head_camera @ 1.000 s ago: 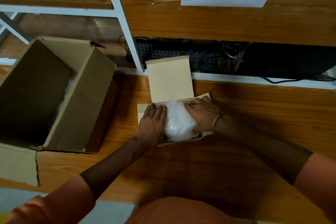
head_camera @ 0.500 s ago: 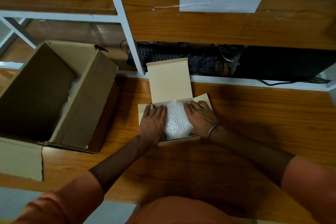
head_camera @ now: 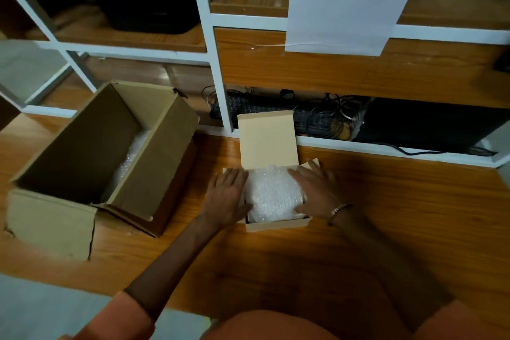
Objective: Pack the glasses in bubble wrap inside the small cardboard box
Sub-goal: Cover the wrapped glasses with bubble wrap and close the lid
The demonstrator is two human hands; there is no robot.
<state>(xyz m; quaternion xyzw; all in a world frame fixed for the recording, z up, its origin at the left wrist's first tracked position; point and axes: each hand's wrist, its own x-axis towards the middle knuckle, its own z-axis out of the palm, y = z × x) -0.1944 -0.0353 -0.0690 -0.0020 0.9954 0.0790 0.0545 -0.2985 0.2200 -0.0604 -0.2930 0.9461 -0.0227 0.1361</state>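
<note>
Seen from the small cardboard box (head_camera: 277,225), bare wooden floor (head_camera: 317,262) lies open from four to seven o'clock. At nine o'clock the large open carton (head_camera: 154,174) blocks passage. At twelve the raised lid (head_camera: 267,139) and the white shelf frame (head_camera: 218,85) behind it close the way. At three, bare floor stays open.

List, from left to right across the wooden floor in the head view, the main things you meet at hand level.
Large cardboard box → left hand → bubble wrap bundle in the small cardboard box → right hand → bracelet.
</note>
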